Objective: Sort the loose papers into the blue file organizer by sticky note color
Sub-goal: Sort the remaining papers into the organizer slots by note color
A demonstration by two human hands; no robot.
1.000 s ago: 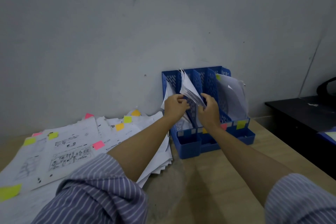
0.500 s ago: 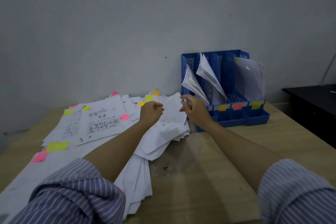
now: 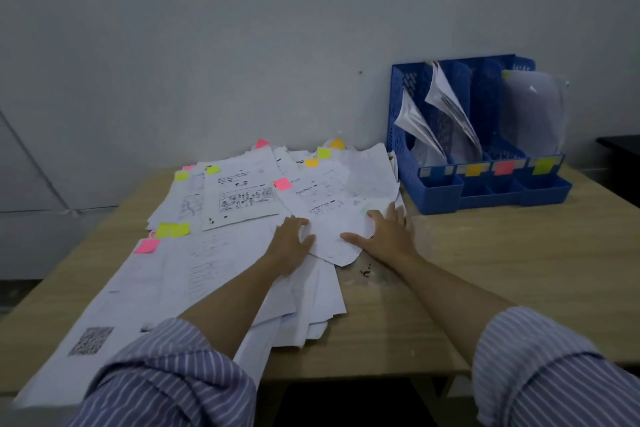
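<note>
Papers are being shown by the head camera spread in a loose heap over the left and middle of the wooden table, many of them being marked at a corner by pink, yellow or orange sticky notes. One sheet with a pink sticky note, lying on top of the heap at its right edge, is being touched from both sides. The left hand is being laid on the sheet's left edge, its fingers curled loosely against the paper; whether the sheet is actually being pinched cannot be told. The right hand is being pressed flat on the sheet's right part, fingers straight and spread, thumb stretched out to the left. The blue file organizer is being kept at the back right of the table against the wall, just beside the heap. Bundles of paper are being held upright and leaning in its compartments, and its front lip is being marked by orange, pink and yellow-green notes. Striped sleeves are being seen rolled up on both forearms.
</note>
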